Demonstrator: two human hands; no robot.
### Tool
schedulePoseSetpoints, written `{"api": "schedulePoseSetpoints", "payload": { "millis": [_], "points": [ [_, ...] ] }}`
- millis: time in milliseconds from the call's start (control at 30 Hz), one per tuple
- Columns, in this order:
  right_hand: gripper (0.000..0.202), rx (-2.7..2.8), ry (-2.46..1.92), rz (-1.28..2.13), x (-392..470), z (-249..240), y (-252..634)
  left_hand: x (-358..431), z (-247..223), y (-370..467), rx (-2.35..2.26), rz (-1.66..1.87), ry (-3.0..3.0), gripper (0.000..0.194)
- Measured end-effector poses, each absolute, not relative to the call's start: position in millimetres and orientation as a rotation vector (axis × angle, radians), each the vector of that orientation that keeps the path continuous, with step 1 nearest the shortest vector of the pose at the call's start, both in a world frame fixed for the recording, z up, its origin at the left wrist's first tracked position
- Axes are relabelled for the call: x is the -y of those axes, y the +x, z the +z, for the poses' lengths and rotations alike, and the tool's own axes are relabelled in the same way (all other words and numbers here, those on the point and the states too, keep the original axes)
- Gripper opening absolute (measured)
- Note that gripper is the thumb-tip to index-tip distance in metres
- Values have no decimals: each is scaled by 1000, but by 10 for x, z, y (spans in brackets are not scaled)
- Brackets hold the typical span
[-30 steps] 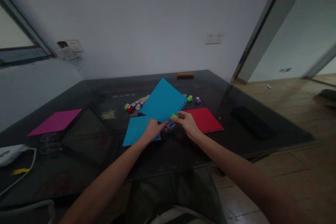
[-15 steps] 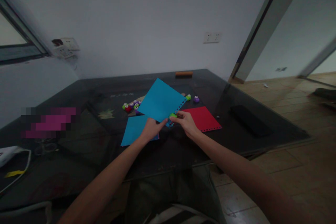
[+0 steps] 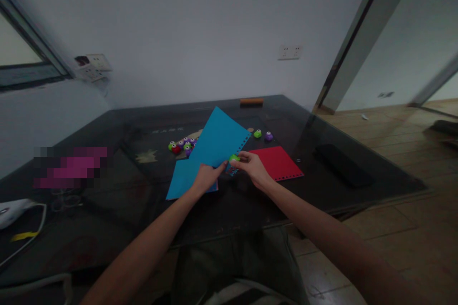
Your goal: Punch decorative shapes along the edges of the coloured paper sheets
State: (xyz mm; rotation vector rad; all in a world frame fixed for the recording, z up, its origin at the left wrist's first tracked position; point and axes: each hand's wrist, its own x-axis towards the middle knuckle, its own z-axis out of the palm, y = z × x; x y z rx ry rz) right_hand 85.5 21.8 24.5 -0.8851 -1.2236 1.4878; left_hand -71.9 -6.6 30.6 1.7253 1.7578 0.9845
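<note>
A blue sheet of paper (image 3: 220, 136) with a row of notched holes along its right edge is held up at a tilt. My left hand (image 3: 207, 176) is closed on its lower corner, thumb on top. My right hand (image 3: 253, 167) pinches a small green piece with a white eye (image 3: 234, 158) at the sheet's notched edge. Whether that piece is attached to the paper, I cannot tell. Beneath my left hand lies another blue sheet (image 3: 184, 178). A red sheet (image 3: 277, 164) with similar holes rests just beyond my right hand.
Several small eyed pieces (image 3: 176, 149) in green, red and purple cluster left of the raised sheet. A green one (image 3: 257, 134) and a purple one (image 3: 268, 136) sit to its right. A black case (image 3: 341, 164) lies at the right, an orange-brown bar (image 3: 251, 102) at the back.
The held blue sheet has turned and tilted slightly, so it looks narrower. Both hands stay at its lower corner. The camera view has shifted a little.
</note>
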Motion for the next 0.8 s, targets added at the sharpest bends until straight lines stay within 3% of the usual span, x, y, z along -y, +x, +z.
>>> {"api": "schedulePoseSetpoints", "payload": {
  "millis": [800],
  "points": [
    [29,1278,-846,1592,-246,264,919,-3,308,-786,-1763,1157,1721,26]
  ]
}}
